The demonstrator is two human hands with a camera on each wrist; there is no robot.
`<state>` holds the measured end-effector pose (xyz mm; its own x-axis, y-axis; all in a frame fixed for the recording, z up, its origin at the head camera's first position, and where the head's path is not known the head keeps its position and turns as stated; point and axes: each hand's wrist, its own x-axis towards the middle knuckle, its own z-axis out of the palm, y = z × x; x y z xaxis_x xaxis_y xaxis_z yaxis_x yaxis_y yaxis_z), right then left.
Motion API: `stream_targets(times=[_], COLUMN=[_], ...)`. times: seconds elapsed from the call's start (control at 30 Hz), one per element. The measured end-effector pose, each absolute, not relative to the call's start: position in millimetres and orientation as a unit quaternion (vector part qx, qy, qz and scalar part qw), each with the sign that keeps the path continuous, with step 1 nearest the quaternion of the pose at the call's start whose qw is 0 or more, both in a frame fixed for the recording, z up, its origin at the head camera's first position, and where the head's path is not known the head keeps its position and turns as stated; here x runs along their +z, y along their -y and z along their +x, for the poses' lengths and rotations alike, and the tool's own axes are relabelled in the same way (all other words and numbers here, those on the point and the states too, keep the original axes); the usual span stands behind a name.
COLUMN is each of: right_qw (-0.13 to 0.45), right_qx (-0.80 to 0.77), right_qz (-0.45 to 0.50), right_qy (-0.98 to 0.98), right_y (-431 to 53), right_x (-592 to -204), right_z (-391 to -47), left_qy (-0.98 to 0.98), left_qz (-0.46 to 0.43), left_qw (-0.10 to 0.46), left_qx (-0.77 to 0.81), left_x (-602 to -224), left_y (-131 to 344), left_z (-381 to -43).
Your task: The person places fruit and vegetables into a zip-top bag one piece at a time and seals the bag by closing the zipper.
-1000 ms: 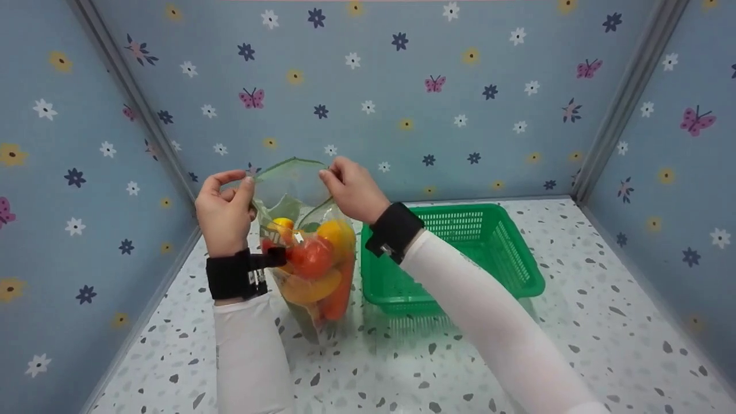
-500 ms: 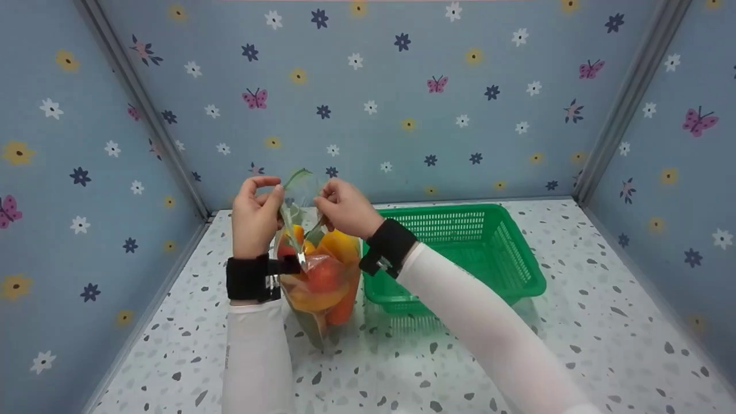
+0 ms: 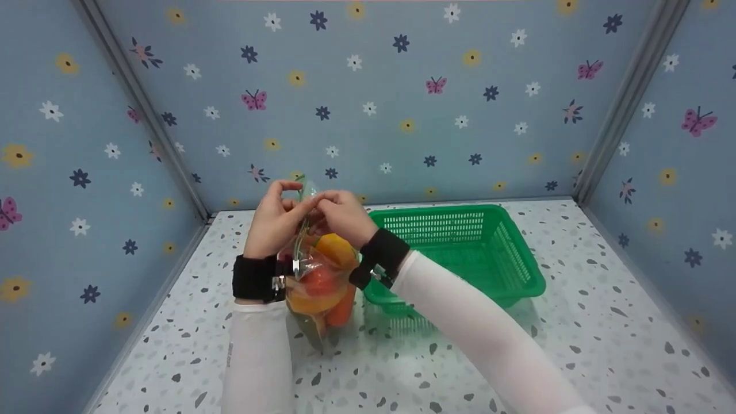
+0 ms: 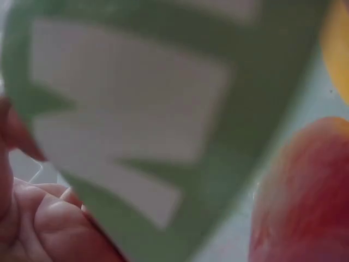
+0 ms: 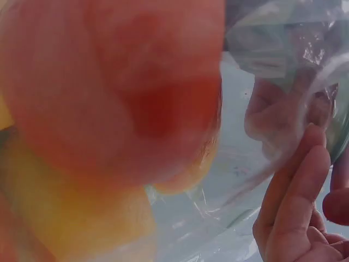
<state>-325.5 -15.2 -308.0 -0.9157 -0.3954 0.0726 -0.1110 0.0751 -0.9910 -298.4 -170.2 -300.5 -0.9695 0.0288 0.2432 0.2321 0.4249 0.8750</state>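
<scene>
A clear plastic zip bag (image 3: 310,332) with a green rim and a small white slider (image 3: 296,267) stands upright, bulging with produce. Through its film show a red round fruit (image 3: 319,280), a yellow fruit (image 3: 338,249) and an orange, carrot-like piece (image 3: 341,310). My left hand (image 3: 272,223) pinches the rim on the left. My right hand (image 3: 346,217) pinches it on the right, and the fingertips of both hands meet at the bag's mouth. Green and white print (image 4: 240,120) on the bag fills much of the left wrist view. In the right wrist view, the right fingers (image 5: 297,185) lie against the film.
A green plastic basket (image 3: 520,253) stands just right of the bag, partly behind the right forearm. The speckled white tabletop (image 3: 379,374) reaches a flowered blue panel (image 3: 402,103) at the back, with similar panels at both sides.
Both hands have come together, the left moving right and the right slightly down. The bag's mouth has gone from wide apart to gathered narrow between them. The basket has not moved.
</scene>
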Motion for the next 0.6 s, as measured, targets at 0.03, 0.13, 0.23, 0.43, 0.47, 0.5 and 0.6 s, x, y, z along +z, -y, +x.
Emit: stream_targets(times=[0.03, 0.13, 0.23, 0.43, 0.47, 0.5, 0.6], right_qw=[0.113, 0.123, 0.116, -0.083, -0.106, -0.117, -0.099], right_qx=[-0.664, -0.667, -0.649, -0.477, -0.439, -0.401, -0.290], right_qz=[-0.174, -0.190, -0.228, -0.424, -0.466, -0.504, -0.582], right_qy=[-0.719, -0.710, -0.717, -0.766, -0.761, -0.756, -0.753], right_y=[14.4, 11.3, 7.0, -3.4, -4.5, -5.5, -4.7], right_x=[-307.5, -305.7, -303.7, -295.3, -292.9, -290.3, -284.3], right_z=[-325.6, -326.1, -324.8, -306.0, -301.1, -295.8, -283.8], left_qy=[0.842, 0.850, 0.848, 0.823, 0.817, 0.813, 0.809], left_qz=[-0.077, -0.069, -0.062, -0.087, -0.095, -0.100, -0.111], left_qw=[0.095, 0.089, 0.082, 0.059, 0.054, 0.051, 0.048], left_qx=[-0.525, -0.516, -0.520, -0.559, -0.567, -0.571, -0.575], left_x=[-299.7, -297.4, -295.8, -295.5, -295.3, -295.1, -293.7], left_y=[169.9, 169.6, 171.5, 179.9, 181.4, 182.6, 185.2], left_z=[-298.5, -298.7, -300.1, -301.7, -301.8, -301.9, -301.9])
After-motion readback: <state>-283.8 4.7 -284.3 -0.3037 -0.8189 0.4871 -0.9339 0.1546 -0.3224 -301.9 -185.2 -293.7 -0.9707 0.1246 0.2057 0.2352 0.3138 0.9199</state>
